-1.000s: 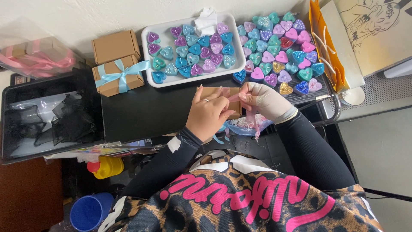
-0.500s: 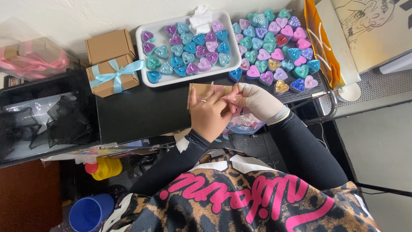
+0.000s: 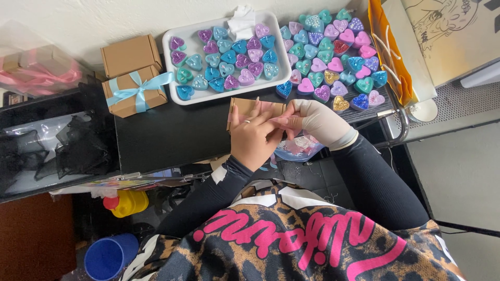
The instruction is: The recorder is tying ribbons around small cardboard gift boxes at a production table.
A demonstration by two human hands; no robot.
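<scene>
Together, both hands grip a small brown cardboard box (image 3: 250, 108) over the near edge of the black table (image 3: 172, 135). Its far side shows past the left hand (image 3: 255, 138), which wraps it from below, while the pale-gloved right hand (image 3: 315, 120) pinches its right end. Just beyond sits a white tray (image 3: 172, 39) of heart-shaped pieces.

Single head-worn view, looking steeply down, close over black table (image 3: 172, 135), from above.
</scene>
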